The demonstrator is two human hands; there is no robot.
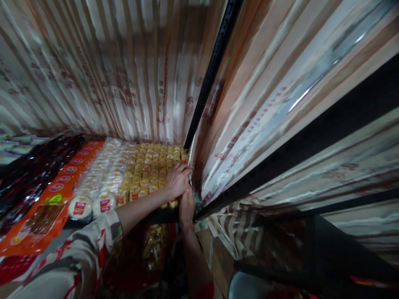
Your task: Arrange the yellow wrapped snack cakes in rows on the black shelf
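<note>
My left hand [177, 181] reaches across the right end of the shelf, at the edge of rows of small yellow packets [149, 166]. Its fingers are curled, and whatever they grip is too dim to name. Just below it, my right hand [187, 206] comes up from the bottom with its fingers pressed together, close to the left hand. What it holds, if anything, is hidden. Both hands are beside the corner where the black post [207, 79] meets the shelf, against the printed striped sheeting [243, 128].
Left of the yellow packets stand clear-wrapped round white packs [104, 203], an orange snack packet [43, 220] and dark shiny packets [31, 178]. A black frame bar [299, 137] slants across the right. More packets [156, 245] sit below the shelf.
</note>
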